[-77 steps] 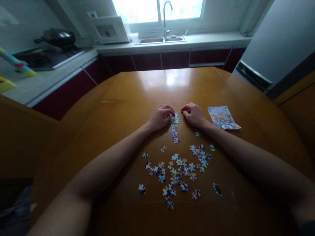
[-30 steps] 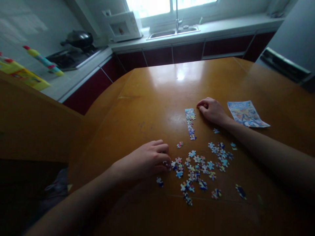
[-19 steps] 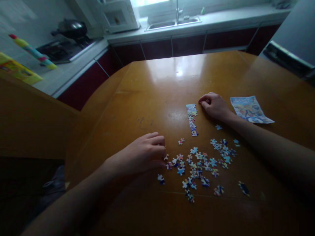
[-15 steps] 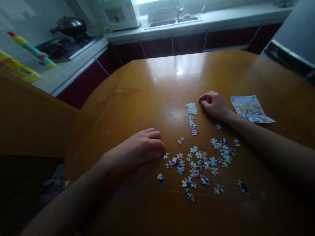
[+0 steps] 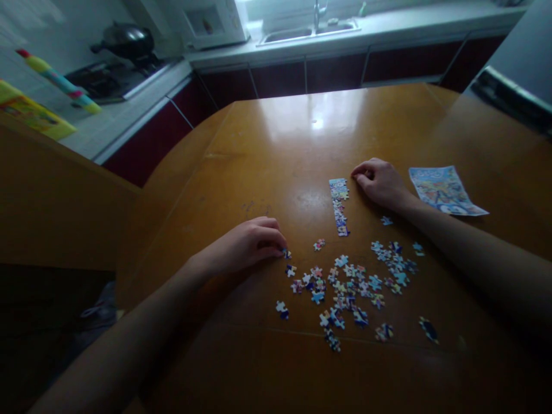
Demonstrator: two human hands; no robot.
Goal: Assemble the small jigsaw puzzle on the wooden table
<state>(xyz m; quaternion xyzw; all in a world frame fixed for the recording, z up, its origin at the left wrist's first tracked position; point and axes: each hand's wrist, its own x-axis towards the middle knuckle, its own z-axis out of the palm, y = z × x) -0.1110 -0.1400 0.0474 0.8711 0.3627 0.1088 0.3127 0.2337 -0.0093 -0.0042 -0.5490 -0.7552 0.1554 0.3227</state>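
My left hand (image 5: 250, 244) has thumb and fingers closed on a small puzzle piece (image 5: 287, 253), which sticks out past the fingertips low over the table. Another puzzle piece (image 5: 291, 270) lies just below it. My right hand (image 5: 382, 181) rests on the table with thumb and index fingertip together; whatever they may hold is too small to make out. Left of those fingertips, apart from them, is a joined puzzle strip (image 5: 338, 208), standing lengthwise with notched edges on its right side. A loose pile of puzzle pieces (image 5: 351, 284) spreads between my forearms.
A printed picture sheet (image 5: 444, 190) lies beyond my right wrist. Single pieces lie apart, including a pinkish piece (image 5: 319, 245) and a dark piece (image 5: 428, 330). Past the wooden table (image 5: 241, 149) are a counter with a sink (image 5: 310, 34) and a stove with a black pan (image 5: 127, 41).
My left hand has lifted slightly away from the pieces near it, and a puzzle piece now shows between its fingertips. My right hand stays in place. The view has shifted a little.
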